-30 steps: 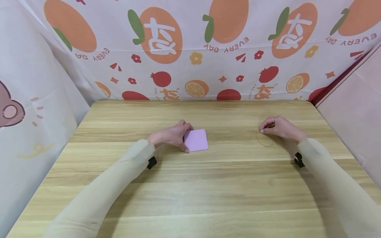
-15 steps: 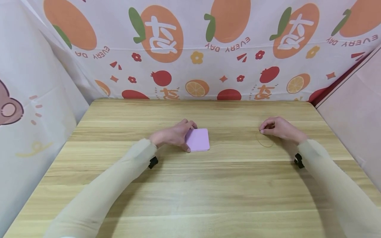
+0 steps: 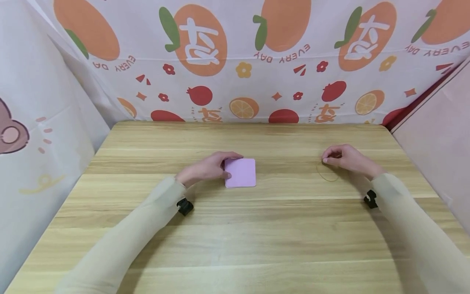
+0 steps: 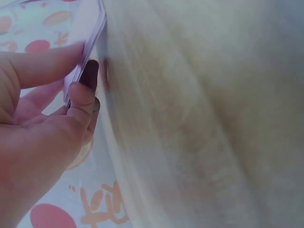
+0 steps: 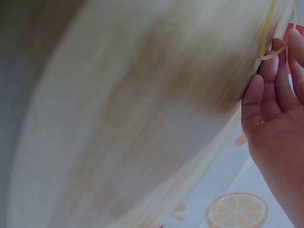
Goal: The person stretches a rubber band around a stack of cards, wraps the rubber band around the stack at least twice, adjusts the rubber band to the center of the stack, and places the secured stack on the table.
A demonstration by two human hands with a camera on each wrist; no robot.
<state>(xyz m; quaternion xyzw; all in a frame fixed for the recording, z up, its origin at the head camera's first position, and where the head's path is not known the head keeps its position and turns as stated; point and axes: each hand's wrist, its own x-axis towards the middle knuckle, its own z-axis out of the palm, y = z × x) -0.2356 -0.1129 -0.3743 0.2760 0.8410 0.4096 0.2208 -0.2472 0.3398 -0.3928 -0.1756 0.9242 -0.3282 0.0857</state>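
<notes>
A stack of thin, square lilac cards (image 3: 242,173) with rounded corners is at the middle of the table. My left hand (image 3: 207,168) grips its left side, thumb on the upper face and the other fingers round the far edge and underneath. In the left wrist view the layered edges of the cards (image 4: 88,23) show between thumb and fingers. Over to the right, my right hand (image 3: 350,158) pinches a thin yellowish rubber band (image 5: 266,28) between thumb and forefinger. Its loop hangs below the fingertips, close over the tabletop.
The wood-grain table (image 3: 235,245) spreads in front of me. A fruit-print cloth (image 3: 235,53) hangs behind its far edge, with pale cloths (image 3: 40,134) along the left and right sides. Each wrist carries a small black device (image 3: 185,206).
My left thumb has slid from the near corner up onto the face of the card stack, and its fingers have shifted along the far edge. My right hand has hardly moved.
</notes>
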